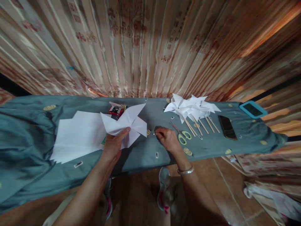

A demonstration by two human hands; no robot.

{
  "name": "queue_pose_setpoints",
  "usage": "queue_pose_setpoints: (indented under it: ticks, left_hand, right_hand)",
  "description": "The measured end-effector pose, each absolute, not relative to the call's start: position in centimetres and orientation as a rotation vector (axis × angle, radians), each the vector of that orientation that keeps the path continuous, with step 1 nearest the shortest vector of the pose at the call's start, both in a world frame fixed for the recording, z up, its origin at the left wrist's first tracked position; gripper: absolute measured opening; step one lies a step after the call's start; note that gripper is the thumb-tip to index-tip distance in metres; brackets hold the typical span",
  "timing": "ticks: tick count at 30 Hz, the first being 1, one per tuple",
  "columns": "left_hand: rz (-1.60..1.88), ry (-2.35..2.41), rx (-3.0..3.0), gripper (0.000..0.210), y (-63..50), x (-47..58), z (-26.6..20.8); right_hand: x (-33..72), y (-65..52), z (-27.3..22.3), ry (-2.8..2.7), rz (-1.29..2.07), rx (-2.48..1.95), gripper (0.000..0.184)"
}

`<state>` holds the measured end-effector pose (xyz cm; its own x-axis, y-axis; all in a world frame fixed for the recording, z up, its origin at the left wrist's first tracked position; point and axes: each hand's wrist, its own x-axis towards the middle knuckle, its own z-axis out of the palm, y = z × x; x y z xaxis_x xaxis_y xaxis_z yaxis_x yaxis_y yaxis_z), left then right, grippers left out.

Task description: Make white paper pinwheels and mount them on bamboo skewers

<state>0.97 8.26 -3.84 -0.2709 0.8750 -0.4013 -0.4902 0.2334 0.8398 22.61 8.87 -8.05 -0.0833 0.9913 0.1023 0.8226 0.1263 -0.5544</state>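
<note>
A white paper pinwheel (137,124) without a stick is in my left hand (114,142), whose thumb presses on its middle. My right hand (167,138) is closed in a pinch just right of the pinwheel, above the cloth. A tiny shiny pin (154,134) shows at its fingertips; its exact shape is too small to make out. Behind the pinwheel stands a small open red box (115,110) with shiny bits inside. Green-handled scissors (182,136) lie to the right of my right hand.
Several finished pinwheels (188,108) on wooden sticks (203,125) lie at the right. Beyond them are a dark phone (227,127) and a blue-framed device (253,109). White paper sheets (77,135) lie at the left on the green cloth (141,160). A curtain (131,62) hangs behind.
</note>
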Motion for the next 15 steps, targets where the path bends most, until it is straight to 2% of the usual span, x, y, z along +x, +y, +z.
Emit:
queue_pose_setpoints:
  ticks: [3,9,15]
  left_hand:
    - [1.381,1.252,0.423,0.036,8.1,0.9,-3.9]
    - [1.390,1.255,0.423,0.037,7.9,1.0,-4.2]
    - [1.395,1.273,0.448,0.037,7.7,1.1,-4.2]
  right_hand:
    - [23.2,8.7,-8.0,-1.909,0.314,-1.778,0.023]
    - [22.0,7.8,-7.8,-1.941,0.488,-1.566,0.020]
    - [21.2,7.8,-8.4,-2.090,0.383,-1.616,0.022]
